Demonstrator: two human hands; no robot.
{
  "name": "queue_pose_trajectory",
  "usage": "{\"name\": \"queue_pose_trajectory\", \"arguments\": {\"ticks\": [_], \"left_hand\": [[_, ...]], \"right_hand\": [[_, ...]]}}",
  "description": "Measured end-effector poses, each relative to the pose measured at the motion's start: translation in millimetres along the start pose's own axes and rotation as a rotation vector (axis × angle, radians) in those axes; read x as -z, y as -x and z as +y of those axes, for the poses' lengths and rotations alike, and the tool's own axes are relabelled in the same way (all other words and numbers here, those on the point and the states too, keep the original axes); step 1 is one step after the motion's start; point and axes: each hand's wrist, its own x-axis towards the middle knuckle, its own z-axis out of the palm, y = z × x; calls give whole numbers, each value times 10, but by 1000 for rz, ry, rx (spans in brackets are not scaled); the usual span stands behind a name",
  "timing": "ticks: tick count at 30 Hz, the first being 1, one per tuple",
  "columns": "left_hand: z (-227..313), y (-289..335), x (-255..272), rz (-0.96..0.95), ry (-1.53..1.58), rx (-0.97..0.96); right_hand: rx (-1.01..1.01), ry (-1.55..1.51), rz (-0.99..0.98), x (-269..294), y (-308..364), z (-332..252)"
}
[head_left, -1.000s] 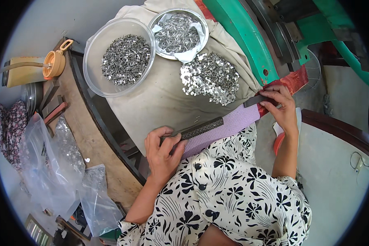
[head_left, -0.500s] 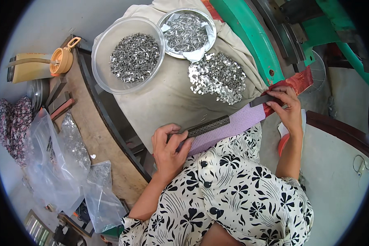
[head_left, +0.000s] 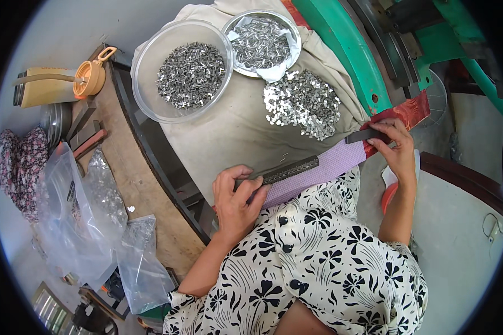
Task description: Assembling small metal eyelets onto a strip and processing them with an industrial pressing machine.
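Note:
My left hand (head_left: 237,202) is closed around the left end of a dark metal strip (head_left: 290,170) with a row of small notches or holes. The strip slants across a purple checked cloth (head_left: 340,161) at the table's front edge. Out to the right, my right hand (head_left: 399,153) pinches a short dark flat bar (head_left: 359,135) between thumb and fingers, over the cloth's far right end. Two tiny pins (head_left: 285,154) lie just beyond the strip. Behind it is a loose heap of small shiny metal pieces (head_left: 304,106).
A clear plastic tub (head_left: 145,103) of small metal parts and a steel bowl (head_left: 297,42) of thin pins stand at the back. Green machine framing (head_left: 352,53) rises at the right. Clear plastic bags (head_left: 78,223) and an orange-lidded container (head_left: 92,78) are on the left.
The whole view has shifted slightly, so everything sits a little further right. Both hands keep their holds on the strip and the bar.

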Motion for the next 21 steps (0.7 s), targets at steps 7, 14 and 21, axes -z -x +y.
{"name": "queue_pose_trajectory", "arguments": {"ticks": [7,14,21], "left_hand": [[5,2,-5,1,17,9],[-20,21,-27,10,37,4],[-32,26,-33,31,3,-16]], "right_hand": [[-18,10,-9,65,95,6],[-34,-128,58,159,241,7],[10,-201,123,81,208,-99]]}}
